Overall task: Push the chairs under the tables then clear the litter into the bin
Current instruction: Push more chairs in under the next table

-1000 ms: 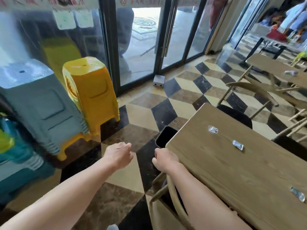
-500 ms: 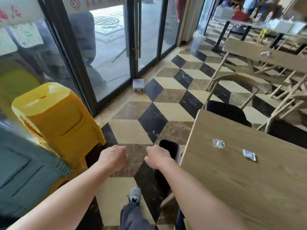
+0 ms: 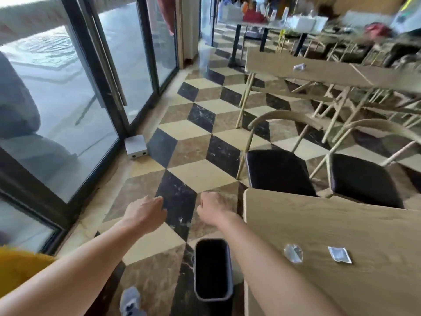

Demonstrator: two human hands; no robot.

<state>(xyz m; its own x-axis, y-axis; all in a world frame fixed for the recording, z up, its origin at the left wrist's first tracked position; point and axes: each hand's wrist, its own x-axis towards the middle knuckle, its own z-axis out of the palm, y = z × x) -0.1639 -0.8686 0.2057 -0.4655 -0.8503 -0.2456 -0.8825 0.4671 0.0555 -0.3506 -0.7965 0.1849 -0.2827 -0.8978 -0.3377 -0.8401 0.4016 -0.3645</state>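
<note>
My left hand (image 3: 145,213) and my right hand (image 3: 210,206) reach out over the checkered floor and hold nothing. The left hand's fingers are loosely bent, while the right's are curled into a fist. A black bin (image 3: 213,299) stands on the floor below my right forearm, by the corner of the near wooden table (image 3: 341,224). On that table lie a clear plastic scrap (image 3: 293,253) and a silver wrapper (image 3: 339,254). Two black-seated chairs (image 3: 278,172) (image 3: 362,179) stand drawn out at its far side. Another scrap (image 3: 299,66) lies on the far table (image 3: 273,62).
Glass doors (image 3: 68,110) run along the left, with a small grey box (image 3: 136,147) on the floor at their foot. A yellow stool (image 3: 20,265) shows at the bottom left and my shoe (image 3: 132,302) below. Folding chairs (image 3: 341,103) crowd under the far table.
I have walked forward past the stacked stools, which have slid out of view except for a yellow edge. The bin has moved from ahead of my hands to under my right forearm.
</note>
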